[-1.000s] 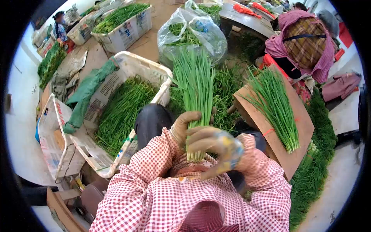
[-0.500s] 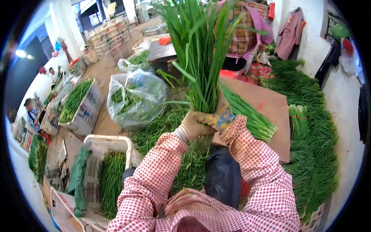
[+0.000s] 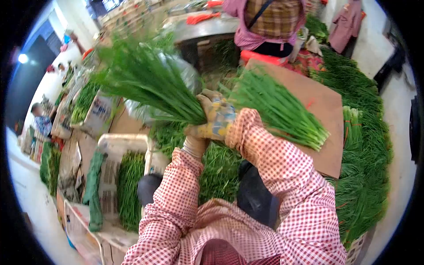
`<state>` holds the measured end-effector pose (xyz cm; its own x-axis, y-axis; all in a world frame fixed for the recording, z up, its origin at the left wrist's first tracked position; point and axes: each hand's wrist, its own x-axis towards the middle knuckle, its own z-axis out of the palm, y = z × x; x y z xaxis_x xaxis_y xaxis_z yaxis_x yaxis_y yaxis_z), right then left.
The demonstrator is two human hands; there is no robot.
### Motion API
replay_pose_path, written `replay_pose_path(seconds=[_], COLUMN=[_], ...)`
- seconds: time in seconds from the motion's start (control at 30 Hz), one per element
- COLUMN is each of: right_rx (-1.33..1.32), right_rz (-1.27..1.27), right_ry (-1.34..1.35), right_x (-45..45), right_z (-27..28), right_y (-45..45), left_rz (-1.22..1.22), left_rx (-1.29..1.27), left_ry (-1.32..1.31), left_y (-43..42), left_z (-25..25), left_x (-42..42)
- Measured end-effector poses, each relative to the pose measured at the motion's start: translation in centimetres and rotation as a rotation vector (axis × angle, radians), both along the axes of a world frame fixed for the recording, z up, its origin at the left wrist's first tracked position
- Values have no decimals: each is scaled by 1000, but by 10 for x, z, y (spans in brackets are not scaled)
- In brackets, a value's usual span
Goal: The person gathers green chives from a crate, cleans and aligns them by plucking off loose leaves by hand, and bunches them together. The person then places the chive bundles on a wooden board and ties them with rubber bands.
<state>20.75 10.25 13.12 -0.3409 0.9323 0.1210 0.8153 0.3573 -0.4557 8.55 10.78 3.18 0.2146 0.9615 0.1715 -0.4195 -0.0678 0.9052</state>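
Observation:
A bunch of long green chives (image 3: 150,84) is held up in front of me, leaning left with its leaf tips blurred. My right hand (image 3: 219,117), in a patterned yellow and grey glove, is closed around its lower end. Just below, my gloved left hand (image 3: 194,143) meets the right one at the base of the bunch; the right hand covers part of its fingers. To the right, a loose pile of chives (image 3: 282,104) lies on a brown board (image 3: 324,132), pale stem ends toward me, with a red tie (image 3: 310,104) on top.
Loose chives cover the floor (image 3: 218,176) between my knees. A white crate (image 3: 121,139) with chives stands at left, a green cloth (image 3: 94,190) over its side. Tied chives (image 3: 364,176) line the right wall. A person (image 3: 269,26) sits ahead beside a metal table (image 3: 205,30).
The bunch has swung from upright to leaning left, and both hands have moved slightly left with it. My view has tilted, showing more of the board and the person ahead.

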Motion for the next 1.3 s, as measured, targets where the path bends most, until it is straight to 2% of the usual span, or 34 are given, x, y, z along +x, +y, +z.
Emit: replay_pose_path(seconds=[0.07,0.1,0.13,0.17,0.2,0.23,0.33,0.4,0.43,0.47,0.53,0.57,0.7,0.87,0.93,1.0,1.07,1.13,1.2,1.27,1.3], right_rx=[-127,-344,-391,-476,-541,-515,-705,-456,-408,-385,-256,-276,-277,-69,-268,-322,-564,-901,-946,-961,-956], right_rz=[280,404,441,399,391,400,257,373,328,309,293,325,360,317,322,383,511,380,520,547,515], right_ry=[49,221,284,503,568,562,647,255,54,66,63,253,413,225,235,269,457,579,578,618,558], right_x=[-24,-21,-20,-16,-9,3,15,9,-2,-18,-28,-25,-35,-41,-37,-33,-29,-37,-39,-35,-37], right_z=[-4,27,25,13,20,12,-20,-20,-6,2,-35,-71,-93,-105,-103,-101,-106,-99,-84,-92,-77], right_y=[-3,-16,-15,-16,-21,-20,-32,-56,-75,-94,-101,-97,-95,-84,-75,-78,-85,-92,-96,-90,-90], left_rz=[56,81,102,124,155,144,176,97,92,93,95,88,91,111,29,100,97,32,-122,-120,-14], left_rx=[-72,-80,-81,-73,-70,-29,15,-72,-113,-112,-143,-202,-212,-248,-249,-225,-216,-286,-217,-200,-133], left_ry=[-346,-437,-502,-552,-570,-628,-721,-737,-725,-740,-797,-832,-909,-876,-870,-802,-832,-874,-920,-973,-1005], left_y=[-37,-51,-62,-70,-75,-79,-89,-90,-89,-91,-95,-95,-89,-86,-90,-94,-98,-106,-102,-97,-95], left_z=[0,-2,-2,-2,-1,0,-3,-10,-13,-11,-5,-8,-22,-23,-13,-13,-23,-24,-31,-35,-31], left_x=[-24,-36,-47,-57,-65,-72,-88,-95,-96,-95,-91,-92,-90,-99,-104,-109,-111,-111,-111,-110,-106])
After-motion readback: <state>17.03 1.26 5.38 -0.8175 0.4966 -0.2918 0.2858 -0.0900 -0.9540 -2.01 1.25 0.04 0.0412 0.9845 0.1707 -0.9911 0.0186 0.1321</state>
